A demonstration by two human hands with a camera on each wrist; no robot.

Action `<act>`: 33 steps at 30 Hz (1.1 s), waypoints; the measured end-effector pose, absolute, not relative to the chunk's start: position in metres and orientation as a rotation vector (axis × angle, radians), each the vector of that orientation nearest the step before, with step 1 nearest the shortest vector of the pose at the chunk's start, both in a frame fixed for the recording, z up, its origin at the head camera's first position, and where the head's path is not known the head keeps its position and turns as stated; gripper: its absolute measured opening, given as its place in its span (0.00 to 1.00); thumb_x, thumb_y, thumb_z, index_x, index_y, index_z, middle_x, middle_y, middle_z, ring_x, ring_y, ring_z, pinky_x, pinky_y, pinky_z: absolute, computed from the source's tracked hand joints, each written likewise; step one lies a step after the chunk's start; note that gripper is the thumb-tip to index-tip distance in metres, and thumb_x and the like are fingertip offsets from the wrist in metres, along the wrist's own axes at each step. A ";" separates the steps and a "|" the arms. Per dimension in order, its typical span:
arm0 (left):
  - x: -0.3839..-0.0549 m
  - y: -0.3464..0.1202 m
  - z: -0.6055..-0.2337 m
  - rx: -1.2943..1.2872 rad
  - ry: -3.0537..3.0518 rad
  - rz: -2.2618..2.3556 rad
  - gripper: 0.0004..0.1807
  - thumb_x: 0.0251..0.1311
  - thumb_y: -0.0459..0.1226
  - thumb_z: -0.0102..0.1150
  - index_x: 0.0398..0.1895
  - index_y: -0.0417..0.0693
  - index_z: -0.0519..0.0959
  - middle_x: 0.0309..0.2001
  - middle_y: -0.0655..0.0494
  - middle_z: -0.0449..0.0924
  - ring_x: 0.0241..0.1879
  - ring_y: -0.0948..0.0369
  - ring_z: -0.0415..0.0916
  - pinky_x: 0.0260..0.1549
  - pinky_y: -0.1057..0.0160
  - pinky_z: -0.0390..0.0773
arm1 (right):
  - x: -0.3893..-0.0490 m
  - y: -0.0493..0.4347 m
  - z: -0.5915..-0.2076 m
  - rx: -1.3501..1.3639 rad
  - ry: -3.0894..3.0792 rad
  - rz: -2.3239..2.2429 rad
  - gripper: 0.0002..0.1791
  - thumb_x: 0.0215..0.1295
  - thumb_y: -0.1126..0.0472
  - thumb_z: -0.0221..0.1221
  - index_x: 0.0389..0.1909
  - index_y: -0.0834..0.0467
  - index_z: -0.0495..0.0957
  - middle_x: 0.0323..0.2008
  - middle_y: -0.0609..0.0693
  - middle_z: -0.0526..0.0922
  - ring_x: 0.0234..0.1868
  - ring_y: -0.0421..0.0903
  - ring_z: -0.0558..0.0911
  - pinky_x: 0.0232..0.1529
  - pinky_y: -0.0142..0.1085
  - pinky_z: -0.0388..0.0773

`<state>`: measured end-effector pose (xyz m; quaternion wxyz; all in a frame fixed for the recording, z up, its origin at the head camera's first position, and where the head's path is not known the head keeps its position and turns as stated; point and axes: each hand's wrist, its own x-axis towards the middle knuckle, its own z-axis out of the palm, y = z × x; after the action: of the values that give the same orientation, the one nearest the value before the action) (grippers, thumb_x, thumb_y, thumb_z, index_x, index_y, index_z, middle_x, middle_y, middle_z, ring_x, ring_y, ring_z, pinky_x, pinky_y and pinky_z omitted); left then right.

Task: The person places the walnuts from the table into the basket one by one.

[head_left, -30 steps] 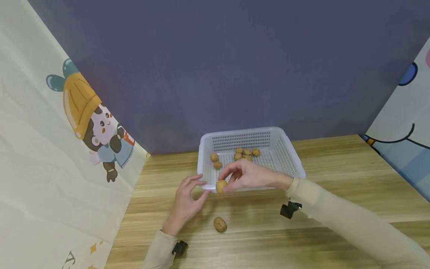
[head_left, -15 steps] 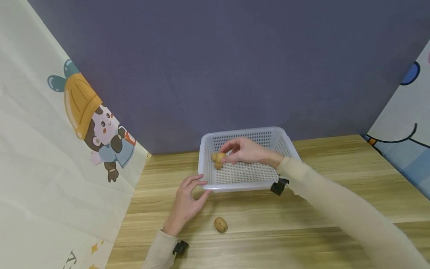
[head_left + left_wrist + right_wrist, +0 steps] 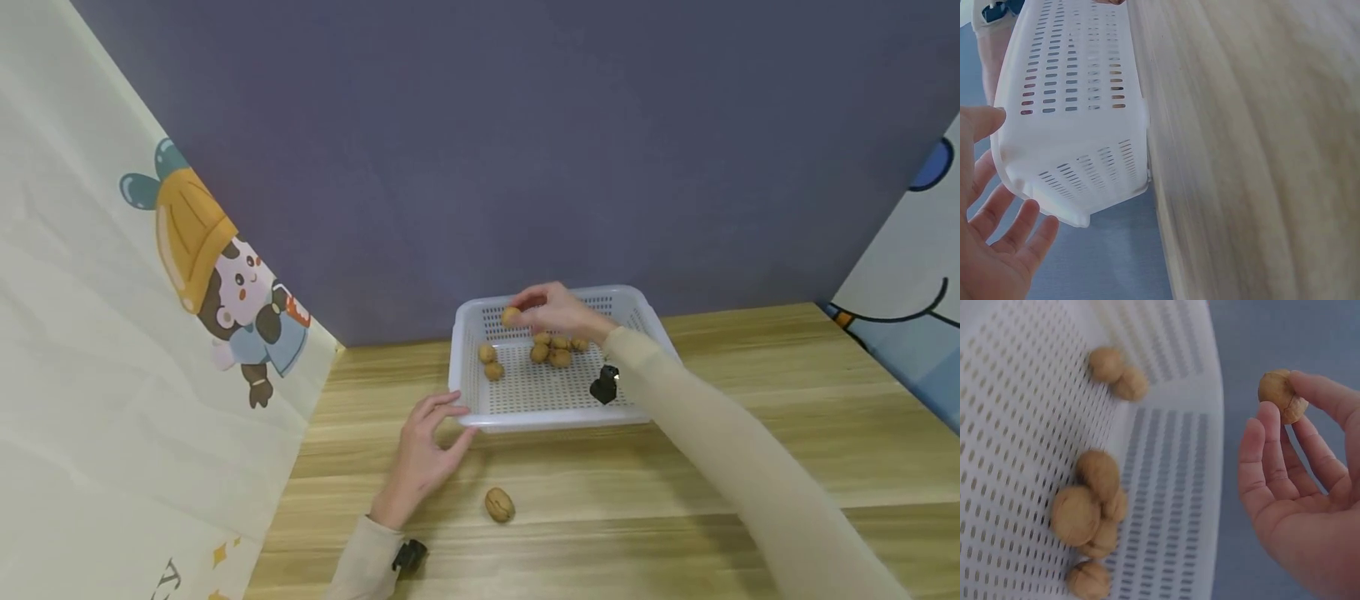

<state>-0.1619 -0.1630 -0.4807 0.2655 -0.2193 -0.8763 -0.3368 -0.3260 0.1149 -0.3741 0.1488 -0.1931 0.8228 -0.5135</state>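
My right hand (image 3: 561,312) pinches a walnut (image 3: 1277,394) between thumb and fingertips, above the far wall of the white plastic basket (image 3: 562,418). Inside the basket, two walnuts (image 3: 491,363) lie at the left and several more walnuts (image 3: 1076,515) cluster toward the middle. My left hand (image 3: 420,458) is at the basket's near left corner; its extended, spread fingers (image 3: 1013,228) and thumb lie at the rim. One walnut (image 3: 498,505) lies on the table in front of the basket, right of my left wrist.
The basket stands on a wood-grain table (image 3: 600,517), close to a dark blue-grey backdrop (image 3: 480,150). A pale sheet with a cartoon figure (image 3: 240,283) hangs at the left, and another printed sheet (image 3: 907,258) at the right.
My right hand has carried its walnut from the basket's near rim, across the inside, to above the far wall. My left hand stays at the corner, and the table walnut has not moved.
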 end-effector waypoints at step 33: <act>-0.161 -0.160 -0.481 -0.553 -2.393 -0.921 0.16 0.54 0.37 0.82 0.45 0.49 0.88 0.61 0.49 0.86 0.63 0.49 0.82 0.68 0.43 0.81 | -0.360 0.104 -0.446 -0.325 2.476 -1.394 0.26 0.68 0.53 0.70 0.63 0.61 0.82 0.49 0.56 0.89 0.41 0.47 0.85 0.47 0.37 0.85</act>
<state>-0.1613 -0.1603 -0.4811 0.2563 -0.2038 -0.8819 -0.3392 -0.3597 0.1039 -0.4458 0.1405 -0.1127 0.8572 -0.4825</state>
